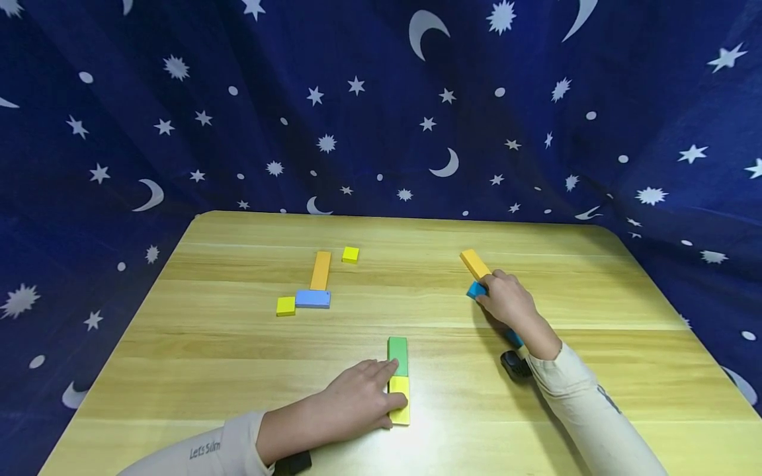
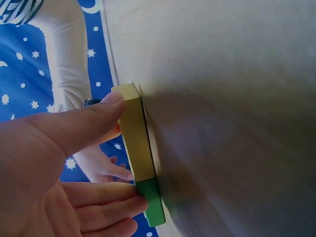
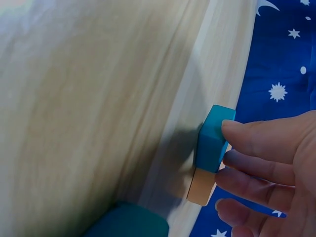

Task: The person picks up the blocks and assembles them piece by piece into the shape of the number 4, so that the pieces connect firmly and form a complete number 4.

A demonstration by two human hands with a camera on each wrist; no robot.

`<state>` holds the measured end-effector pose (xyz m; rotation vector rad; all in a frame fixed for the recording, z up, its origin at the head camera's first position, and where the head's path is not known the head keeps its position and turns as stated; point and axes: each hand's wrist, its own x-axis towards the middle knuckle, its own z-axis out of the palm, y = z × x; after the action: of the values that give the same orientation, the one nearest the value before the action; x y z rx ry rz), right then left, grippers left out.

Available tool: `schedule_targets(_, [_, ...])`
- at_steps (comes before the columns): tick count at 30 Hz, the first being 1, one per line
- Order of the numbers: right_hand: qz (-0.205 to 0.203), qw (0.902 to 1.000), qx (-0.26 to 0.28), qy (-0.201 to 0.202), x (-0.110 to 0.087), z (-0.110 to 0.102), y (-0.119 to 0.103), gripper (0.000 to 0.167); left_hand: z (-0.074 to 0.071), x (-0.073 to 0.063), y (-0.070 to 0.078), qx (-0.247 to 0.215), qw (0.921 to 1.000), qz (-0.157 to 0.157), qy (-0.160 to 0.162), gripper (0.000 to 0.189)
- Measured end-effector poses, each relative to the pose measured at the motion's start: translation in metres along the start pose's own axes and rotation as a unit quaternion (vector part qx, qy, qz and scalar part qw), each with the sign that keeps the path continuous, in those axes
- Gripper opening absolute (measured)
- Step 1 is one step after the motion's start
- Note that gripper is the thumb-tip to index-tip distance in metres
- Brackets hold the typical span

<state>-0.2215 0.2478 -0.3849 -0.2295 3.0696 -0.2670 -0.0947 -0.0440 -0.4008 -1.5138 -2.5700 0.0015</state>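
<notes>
In the head view my left hand (image 1: 357,400) reaches over a yellow block (image 1: 400,415) lying end to end with a green block (image 1: 397,354). The left wrist view shows its thumb on the yellow block's end, a finger passing behind that block, and other fingertips beside the green one. Farther right, my right hand (image 1: 508,304) pinches a blue block (image 1: 475,290) between thumb and fingers. That block meets the end of an orange block (image 1: 475,264). Under the right wrist a second blue block (image 1: 514,338) shows, mostly hidden.
At the table's left half, another orange block (image 1: 321,270) stands against a periwinkle block (image 1: 313,299). Small yellow squares (image 1: 286,306) lie nearby, one beside it and one farther back. A dark blue star-patterned cloth (image 1: 381,119) hangs behind the wooden table (image 1: 226,383).
</notes>
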Motion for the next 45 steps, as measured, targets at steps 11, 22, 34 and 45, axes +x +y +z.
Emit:
schedule_targets(11, [0.0,0.9999,0.002,-0.011,0.0,0.001,-0.006,0.032,0.001,0.0,-0.001,-0.007,1.0,-0.001,-0.003,0.029])
schedule_targets(22, [-0.009,0.9999,0.001,-0.01,-0.001,0.001,-0.012,0.031,0.001,0.001,-0.002,-0.009,0.9999,0.002,-0.006,0.029])
schedule_targets(34, [-0.026,0.9995,0.0,-0.02,-0.001,0.003,-0.024,0.033,0.0,0.001,-0.002,-0.012,0.9997,-0.004,-0.022,0.029])
schedule_targets(45, [-0.047,0.9985,0.004,-0.026,-0.001,0.008,-0.04,0.034,-0.001,0.003,-0.002,-0.015,0.9994,-0.008,-0.031,0.029])
